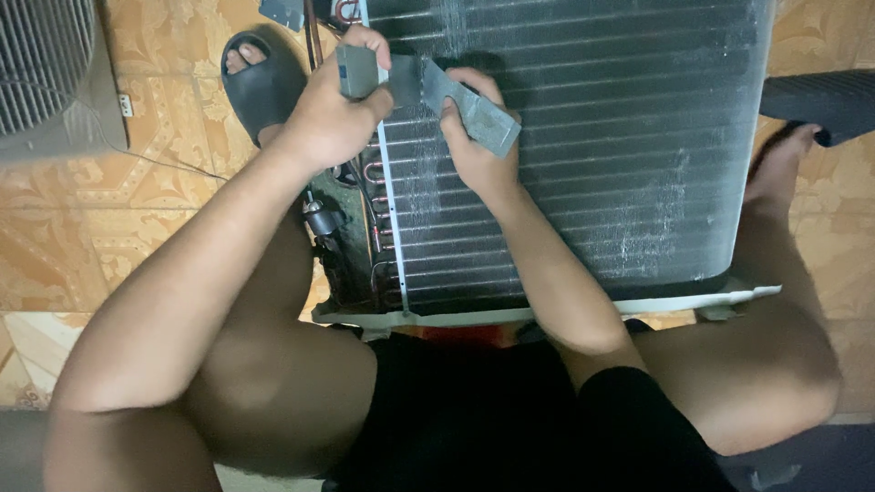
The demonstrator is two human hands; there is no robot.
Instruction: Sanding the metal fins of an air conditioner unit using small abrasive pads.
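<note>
Both hands grip one bent grey metal strip (428, 91) over the finned coil (592, 155), toward 12 o'clock in the view. The left hand (333, 114) is closed on the strip's left end; the right hand (474, 146) pinches its right, angled end. Copper tube bends (375, 205) lie at 6 o'clock from the left hand. Risk, as judged: a slip could crush fins, or the strip's edge cut fingers.

The middle is filled by the dark finned metal coil panel (583, 137), with copper tube bends (375, 210) crowding its nine o'clock edge. Open patterned orange tile floor (137, 210) is left toward nine o'clock, bounded by a black rubber sandal (264, 82) at eleven.
</note>
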